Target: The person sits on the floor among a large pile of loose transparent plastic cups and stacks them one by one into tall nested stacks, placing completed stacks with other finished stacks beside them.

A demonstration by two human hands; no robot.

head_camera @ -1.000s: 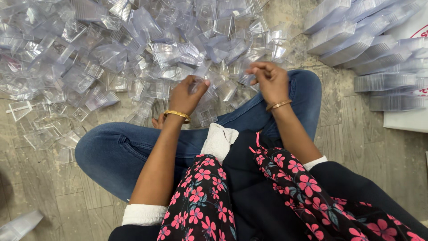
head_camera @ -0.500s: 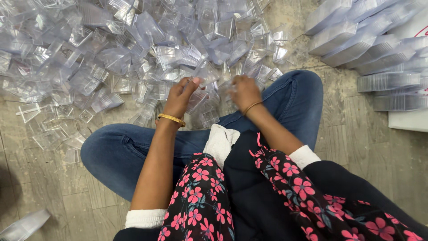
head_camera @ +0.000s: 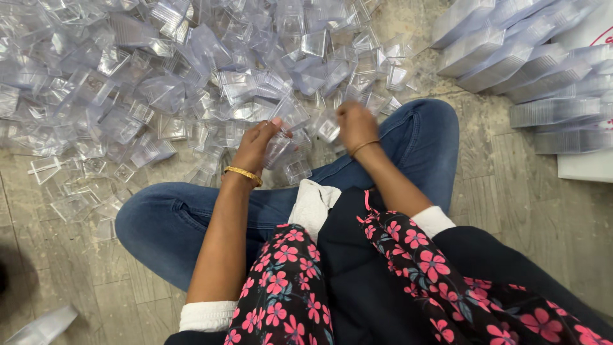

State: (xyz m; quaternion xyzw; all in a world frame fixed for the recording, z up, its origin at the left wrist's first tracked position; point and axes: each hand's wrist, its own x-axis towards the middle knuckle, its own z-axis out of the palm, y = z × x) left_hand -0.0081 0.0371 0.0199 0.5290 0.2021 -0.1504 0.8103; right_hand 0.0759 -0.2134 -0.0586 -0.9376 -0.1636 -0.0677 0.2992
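I sit cross-legged on the floor in blue jeans, with a big heap of small clear plastic boxes point(head_camera: 191, 76) spread in front of me. My left hand point(head_camera: 255, 145), with a gold bangle at the wrist, grips a clear plastic box point(head_camera: 281, 150) at the near edge of the heap. My right hand point(head_camera: 355, 124), also wearing a thin bangle, is closed around another small clear plastic piece point(head_camera: 329, 130) right beside it. The two hands are close together, just above my knee.
Neat stacks of nested clear plastic boxes point(head_camera: 511, 57) lie at the upper right next to a white sheet point(head_camera: 584, 166). A loose clear piece point(head_camera: 41, 327) lies at the lower left on the grey tiled floor point(head_camera: 536, 211). My legs point(head_camera: 159, 223) fill the middle.
My right hand has moved left, toward the left hand, bringing its clear piece along. The left hand stayed near the heap's edge, still gripping its box.
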